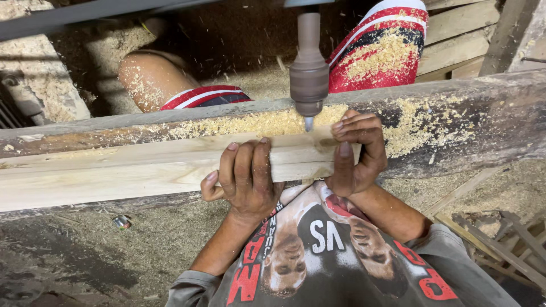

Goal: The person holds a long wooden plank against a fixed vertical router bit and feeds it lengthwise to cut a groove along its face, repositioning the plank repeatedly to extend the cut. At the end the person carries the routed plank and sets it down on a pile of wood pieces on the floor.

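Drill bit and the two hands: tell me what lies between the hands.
In the head view, the left hand and right hand grip a pale wooden plank; bare plank lies between them, under the drill bit.

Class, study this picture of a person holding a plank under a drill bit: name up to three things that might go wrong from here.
1. The right hand grips the plank's end right beside the drill bit; a slip might bring fingers to it.
2. The plank is held only by the left hand and the right hand, with no clamp in view, so it may twist.
3. Loose sawdust on the beam could let the plank slide.
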